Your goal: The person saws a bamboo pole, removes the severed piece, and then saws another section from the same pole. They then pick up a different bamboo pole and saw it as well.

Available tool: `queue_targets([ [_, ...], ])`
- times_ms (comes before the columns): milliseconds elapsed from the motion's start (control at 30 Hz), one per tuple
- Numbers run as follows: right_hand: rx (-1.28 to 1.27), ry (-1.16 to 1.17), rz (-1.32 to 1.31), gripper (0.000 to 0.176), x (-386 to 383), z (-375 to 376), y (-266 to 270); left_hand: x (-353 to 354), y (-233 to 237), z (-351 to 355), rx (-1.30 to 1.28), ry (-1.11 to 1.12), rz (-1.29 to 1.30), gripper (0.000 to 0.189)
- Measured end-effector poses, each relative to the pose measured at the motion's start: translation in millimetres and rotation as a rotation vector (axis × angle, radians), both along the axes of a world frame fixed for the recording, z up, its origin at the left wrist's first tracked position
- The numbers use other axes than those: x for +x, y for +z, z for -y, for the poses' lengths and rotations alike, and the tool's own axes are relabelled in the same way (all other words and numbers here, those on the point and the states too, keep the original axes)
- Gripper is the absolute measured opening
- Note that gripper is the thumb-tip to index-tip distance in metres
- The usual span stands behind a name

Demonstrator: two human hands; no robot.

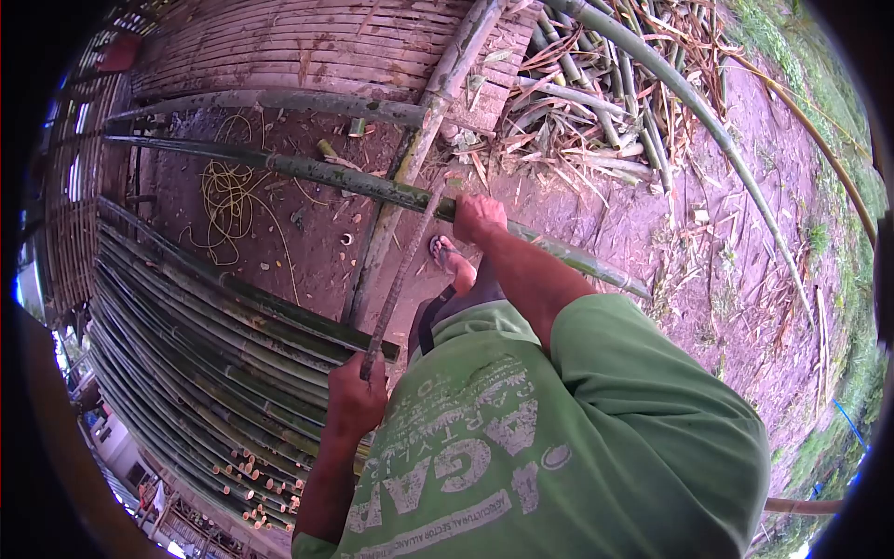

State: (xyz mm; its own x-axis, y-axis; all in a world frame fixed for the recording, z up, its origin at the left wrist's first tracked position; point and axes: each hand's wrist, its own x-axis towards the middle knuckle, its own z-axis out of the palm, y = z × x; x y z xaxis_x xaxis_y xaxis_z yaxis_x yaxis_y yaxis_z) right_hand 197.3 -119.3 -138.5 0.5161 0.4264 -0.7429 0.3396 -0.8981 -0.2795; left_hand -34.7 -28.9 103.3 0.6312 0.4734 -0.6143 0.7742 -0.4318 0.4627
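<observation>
My right hand is closed around a long green bamboo pole, which runs across in front of me and rests over a slanted bamboo post. In my left hand is the lower end of a long, thin, dark brown tool; whether it is a saw, a blade or a rod I cannot make out. Its far end reaches the green pole just left of my right hand. My left fingers are wrapped round its dark end.
A stack of green bamboo poles lies at the left. Yellow rope is heaped on the dirt. Cut bamboo and dry husks pile up at the back right, beside a slatted bamboo platform. A curved bamboo pole arches at right.
</observation>
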Motion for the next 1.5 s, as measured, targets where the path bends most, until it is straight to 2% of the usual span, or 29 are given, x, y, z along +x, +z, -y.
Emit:
queue_targets([
  [133,0.035,0.006,0.013,0.025,2,2,-2,0,3,9,0.027,0.015,-0.003,0.026],
  [233,0.034,-0.037,-0.004,0.026,6,2,-2,11,-15,6,0.015,0.063,0.039,0.028],
  [300,0.034,-0.037,-0.01,0.027,0,1,-6,54,-84,-7,0.081,-0.104,0.057,0.029],
  [367,0.044,-0.033,0.016,0.029,0,4,-14,107,-140,-13,0.077,-0.113,0.041,0.033],
  [400,0.021,-0.004,-0.039,0.032,4,3,-2,123,-154,-11,0.095,-0.112,0.019,0.034],
  [467,0.042,-0.002,-0.03,0.031,14,-1,0,144,-147,-10,0.052,-0.11,0.018,0.035],
  [533,0.048,0.014,-0.059,0.031,6,2,-1,135,-145,-10,0.033,-0.096,-0.035,0.035],
  [667,0.055,0.035,-0.045,0.03,1,6,-9,84,-173,-5,0.003,-0.017,0.154,0.036],
  [733,0.082,0.001,0.019,0.03,-8,6,-13,77,-170,-7,-0.026,0.022,0.219,0.037],
  [800,0.072,-0.023,0.034,0.028,-15,7,-11,71,-157,-1,0.027,-0.073,0.179,0.035],
  [867,0.062,-0.033,0.053,0.027,-10,4,-7,66,-121,-4,0.032,-0.108,0.136,0.033],
  [933,0.062,-0.013,0.044,0.029,-15,4,-6,24,-71,-1,-0.005,-0.069,0.059,0.031],
  [967,0.069,-0.011,0.063,0.029,-21,2,-5,12,-67,4,0.028,-0.081,0.069,0.03],
  [1100,0.061,-0.012,0.093,0.029,-23,6,-4,6,-71,13,0.078,-0.081,0.133,0.028],
  [1167,0.047,-0.015,0.074,0.029,-22,4,-8,12,-92,2,0.06,-0.083,0.109,0.027],
  [1267,0.049,-0.057,0.07,0.029,-20,4,-14,67,-130,-9,0.01,-0.045,0.0,0.032],
  [1367,0.066,-0.038,0.064,0.029,-30,8,-14,83,-159,7,0.082,-0.122,0.066,0.034],
  [1400,0.079,-0.027,0.074,0.03,-22,7,-12,76,-154,10,0.124,-0.113,0.122,0.033],
  [1500,0.054,-0.009,0.023,0.03,-17,4,-9,18,-79,10,0.069,-0.054,0.068,0.029],
])
